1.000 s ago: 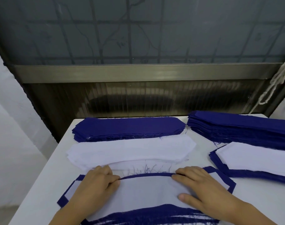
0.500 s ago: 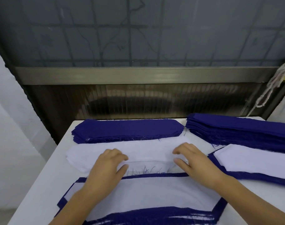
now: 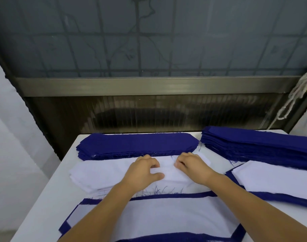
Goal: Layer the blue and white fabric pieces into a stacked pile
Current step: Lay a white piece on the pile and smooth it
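A pile of white fabric pieces (image 3: pixel 100 173) lies across the middle of the white table (image 3: pixel 49 198). Both hands are on its centre. My left hand (image 3: pixel 144 170) has curled fingers and pinches the top white piece between thumb and fingers. A little to its right, my right hand (image 3: pixel 191 166) curls its fingers on the same piece. Behind them sits a stack of blue pieces (image 3: pixel 138 144). Nearest me lies the layered pile (image 3: pixel 166 215), a white piece on top with a blue border showing around it; my forearms cross over it.
A taller stack of blue pieces (image 3: pixel 254 144) stands at the back right. In front of it is another white-on-blue pile (image 3: pixel 275 179). A dark wall panel runs behind the table, and a white rope (image 3: pixel 295 95) hangs at the right. The table's left edge drops off.
Both hands left the near layered pile and moved away from me onto the white pile. They drew closer together at its centre, and their fingers curled onto the top white piece.
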Tool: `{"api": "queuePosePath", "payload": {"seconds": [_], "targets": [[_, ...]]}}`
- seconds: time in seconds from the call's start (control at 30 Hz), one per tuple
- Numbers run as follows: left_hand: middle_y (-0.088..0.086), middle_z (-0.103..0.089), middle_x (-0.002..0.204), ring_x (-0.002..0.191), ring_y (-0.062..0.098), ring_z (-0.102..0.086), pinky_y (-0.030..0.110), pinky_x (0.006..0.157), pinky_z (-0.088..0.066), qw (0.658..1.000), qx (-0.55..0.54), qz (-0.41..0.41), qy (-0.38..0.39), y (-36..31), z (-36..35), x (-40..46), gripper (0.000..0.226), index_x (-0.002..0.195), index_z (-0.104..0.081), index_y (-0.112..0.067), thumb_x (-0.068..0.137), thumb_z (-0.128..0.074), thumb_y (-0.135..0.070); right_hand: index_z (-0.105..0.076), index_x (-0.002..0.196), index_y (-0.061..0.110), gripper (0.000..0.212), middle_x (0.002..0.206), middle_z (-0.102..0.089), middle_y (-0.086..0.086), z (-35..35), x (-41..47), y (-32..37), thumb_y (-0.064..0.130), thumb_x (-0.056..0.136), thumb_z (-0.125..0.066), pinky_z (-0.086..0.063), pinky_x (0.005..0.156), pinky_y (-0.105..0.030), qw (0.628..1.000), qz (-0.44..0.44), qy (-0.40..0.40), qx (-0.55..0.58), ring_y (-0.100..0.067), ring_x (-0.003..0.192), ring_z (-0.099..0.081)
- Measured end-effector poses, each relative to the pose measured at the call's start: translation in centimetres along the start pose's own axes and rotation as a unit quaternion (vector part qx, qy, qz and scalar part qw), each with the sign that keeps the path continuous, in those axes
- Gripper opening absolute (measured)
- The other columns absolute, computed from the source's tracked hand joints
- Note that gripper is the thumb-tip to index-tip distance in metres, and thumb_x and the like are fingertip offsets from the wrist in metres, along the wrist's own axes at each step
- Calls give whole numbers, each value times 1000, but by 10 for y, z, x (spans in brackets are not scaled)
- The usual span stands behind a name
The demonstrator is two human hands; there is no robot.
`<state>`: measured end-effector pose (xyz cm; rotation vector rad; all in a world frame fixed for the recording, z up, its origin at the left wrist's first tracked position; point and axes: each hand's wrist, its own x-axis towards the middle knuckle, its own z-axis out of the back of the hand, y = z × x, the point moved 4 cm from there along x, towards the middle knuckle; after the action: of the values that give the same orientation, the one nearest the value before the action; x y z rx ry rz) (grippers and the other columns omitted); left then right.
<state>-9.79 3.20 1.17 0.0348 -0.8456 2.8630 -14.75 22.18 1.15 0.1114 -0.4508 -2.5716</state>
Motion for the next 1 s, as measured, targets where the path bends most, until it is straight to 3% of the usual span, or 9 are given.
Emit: {"api": "queuePosePath", "payload": {"seconds": [0.13, 0.27, 0.33, 0.5, 0.6, 0.7, 0.83, 0.93, 1.0], "targets": [[-10, -52, 93, 90, 10, -50, 23, 74, -44, 997, 68, 0, -27, -4, 0, 7, 22, 104, -62, -27, 89, -61, -43, -64, 106, 12, 34, 101, -61, -2, 2, 6, 2, 34, 103, -38, -41, 90, -29, 999, -34, 4, 18, -18, 95, -53], [-4, -59, 100, 92, 13, -54, 24, 78, -49, 992, 111, -16, -53, -8, 0, 12, 13, 106, -61, -22, 96, -52, -25, -54, 85, 28, 27, 87, -54, 9, 0, 4, 4, 52, 95, -48, -40, 75, -23, 998, -40, 18, 48, -10, 84, -50], [-4, -59, 102, 93, 13, -53, 23, 77, -47, 991, 115, -21, -58, -8, -1, 13, 14, 106, -60, -22, 97, -51, -26, -48, 86, 33, 29, 88, -51, 14, -1, 0, 6, 62, 86, -53, -36, 71, -21, 1000, -17, 18, 7, -8, 82, -47], [-8, -56, 94, 87, 9, -50, 25, 78, -51, 986, 148, -7, -75, 18, 13, -2, 12, 96, -60, -23, 96, -49, -21, -49, 95, 29, 8, 96, -52, 13, 0, -10, -1, 33, 93, -56, -38, 81, -19, 999, 15, -28, 9, -10, 90, -46], [-10, -57, 97, 86, 7, -50, 22, 79, -50, 980, 176, 31, -86, 48, 36, -20, 8, 96, -60, -27, 94, -54, -23, -49, 95, 29, 9, 98, -54, 10, 0, -12, -4, 21, 95, -52, -41, 82, -20, 999, 24, -40, 20, -11, 90, -47], [-11, -59, 105, 90, 6, -53, 18, 83, -50, 973, 199, 65, -100, 72, 59, -41, 14, 106, -62, -31, 94, -57, -26, -52, 97, 29, 8, 97, -53, 12, 4, -14, -3, 21, 97, -50, -40, 83, -16, 999, 33, -39, 19, -7, 91, -46], [-10, -62, 116, 102, 7, -56, 15, 92, -41, 968, 202, 72, -131, 81, 75, -67, 28, 121, -64, -28, 100, -45, -26, -58, 95, 25, 12, 96, -55, 11, 13, -29, 0, 24, 99, -47, -42, 85, -18, 999, 42, -31, 12, -5, 91, -48], [-17, -59, 114, 102, 0, -51, 5, 89, -33, 977, 189, 34, -89, 76, 73, -88, 29, 123, -64, -32, 101, -45, -30, -61, 88, 23, 16, 89, -57, 9, 18, -54, -1, 28, 99, -50, -47, 80, -24, 998, 36, -2, 42, -7, 85, -53], [-24, -56, 106, 94, -3, -52, -1, 81, -33, 986, 164, 24, -30, 72, 73, -100, 25, 118, -65, -36, 99, -49, -31, -60, 80, 30, 18, 83, -59, 9, 22, -75, -5, 31, 97, -53, -48, 74, -23, 991, 13, 44, 123, -7, 77, -56]]}}
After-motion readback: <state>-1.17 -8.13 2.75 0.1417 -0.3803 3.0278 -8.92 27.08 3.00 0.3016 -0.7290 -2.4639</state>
